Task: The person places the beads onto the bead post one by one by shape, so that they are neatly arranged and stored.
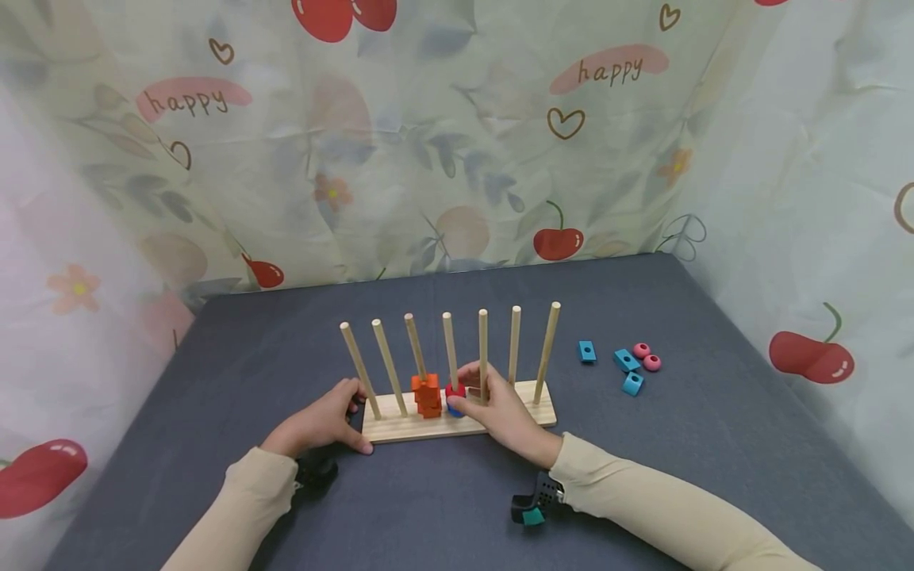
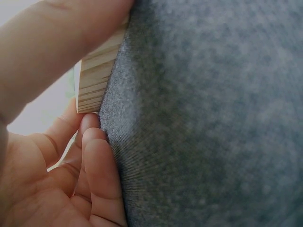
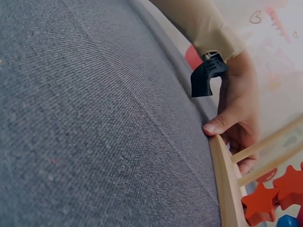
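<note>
I judged the work to be partway along: of the seven pale wooden pegs (image 1: 547, 349) standing on the pale wooden base board (image 1: 407, 429), I could make out pieces on only two. On the third peg from the left (image 1: 415, 345) I saw a stack of orange star-shaped pieces (image 1: 427, 396) down at the board; the right wrist view showed me at least two of them, their points out of line. On the fourth peg (image 1: 450, 349), a small red piece (image 1: 451, 390) sat above a blue piece (image 1: 455, 411), and too much of both was covered for me to read their shapes.

The right hand (image 1: 510, 408) had its thumb and fingers closed about the red piece. I could not tell whether that piece was fully seated, so I counted it as unfinished. The left hand (image 1: 321, 419) pinched the board's left end at the front corner, to steady it, I supposed.

Left over, as I read it, were the loose pieces on the dark grey cloth-covered table (image 1: 443, 507), right of the board: three blue blocks with holes (image 1: 626, 360), one lying nearer the pegs, and two round pink beads (image 1: 652, 362). None of these was on a peg.
</note>
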{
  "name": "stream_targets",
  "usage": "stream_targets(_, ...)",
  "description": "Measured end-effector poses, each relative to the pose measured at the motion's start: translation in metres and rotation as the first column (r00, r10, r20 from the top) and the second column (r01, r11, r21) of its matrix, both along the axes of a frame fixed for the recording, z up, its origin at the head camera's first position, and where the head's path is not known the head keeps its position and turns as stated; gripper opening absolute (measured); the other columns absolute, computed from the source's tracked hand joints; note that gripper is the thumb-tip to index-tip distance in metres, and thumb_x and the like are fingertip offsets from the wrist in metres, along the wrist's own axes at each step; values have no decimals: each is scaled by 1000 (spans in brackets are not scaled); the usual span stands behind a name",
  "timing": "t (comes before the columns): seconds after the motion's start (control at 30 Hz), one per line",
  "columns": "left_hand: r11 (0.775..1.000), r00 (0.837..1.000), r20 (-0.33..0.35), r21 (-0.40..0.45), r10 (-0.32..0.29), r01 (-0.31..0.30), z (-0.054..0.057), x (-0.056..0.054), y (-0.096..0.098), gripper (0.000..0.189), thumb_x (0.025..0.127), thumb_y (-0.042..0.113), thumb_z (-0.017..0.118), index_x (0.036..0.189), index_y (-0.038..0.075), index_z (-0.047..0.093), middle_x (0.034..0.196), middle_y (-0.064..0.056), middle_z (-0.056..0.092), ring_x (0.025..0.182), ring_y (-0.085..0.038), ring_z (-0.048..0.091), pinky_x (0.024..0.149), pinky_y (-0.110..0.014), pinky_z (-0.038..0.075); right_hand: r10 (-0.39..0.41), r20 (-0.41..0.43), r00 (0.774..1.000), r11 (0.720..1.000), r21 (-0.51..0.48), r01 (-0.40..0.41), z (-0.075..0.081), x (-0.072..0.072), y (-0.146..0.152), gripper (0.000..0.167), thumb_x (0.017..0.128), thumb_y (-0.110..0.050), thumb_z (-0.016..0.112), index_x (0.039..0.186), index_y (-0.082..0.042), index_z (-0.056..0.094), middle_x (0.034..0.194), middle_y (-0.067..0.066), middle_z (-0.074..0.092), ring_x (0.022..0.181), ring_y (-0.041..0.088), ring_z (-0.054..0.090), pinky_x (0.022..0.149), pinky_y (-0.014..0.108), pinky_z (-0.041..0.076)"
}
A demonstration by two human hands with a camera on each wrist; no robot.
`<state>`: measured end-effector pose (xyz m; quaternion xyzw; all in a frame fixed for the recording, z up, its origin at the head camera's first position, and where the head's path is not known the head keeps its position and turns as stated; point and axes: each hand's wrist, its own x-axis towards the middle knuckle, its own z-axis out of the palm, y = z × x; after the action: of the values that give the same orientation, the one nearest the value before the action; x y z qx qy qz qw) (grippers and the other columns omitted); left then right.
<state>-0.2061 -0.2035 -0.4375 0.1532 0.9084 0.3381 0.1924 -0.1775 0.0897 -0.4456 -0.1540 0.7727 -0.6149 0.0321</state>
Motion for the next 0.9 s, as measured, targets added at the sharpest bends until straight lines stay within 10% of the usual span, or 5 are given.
stream_targets(0.37,1000,1000,-6,-10,8,-8,0,0,1,67,60,16,93,107,4,48,106,-12,44,97,-25,45,82,-35,39,87,32,996,987,135,-90,8,8,17,72,89,-19,70,148,-6,31,146,15,45,137,34,40,110,54,30)
stream_targets(0.9,1000,1000,4,-14,12,-12,1,1,1,67,61,16,93,108,4,47,107,-12,44,97,-25,44,81,-36,39,209,162,964,927,281,-248,51,30,55,81,90,-31,69,151,-4,23,153,18,32,138,38,37,107,53,34)
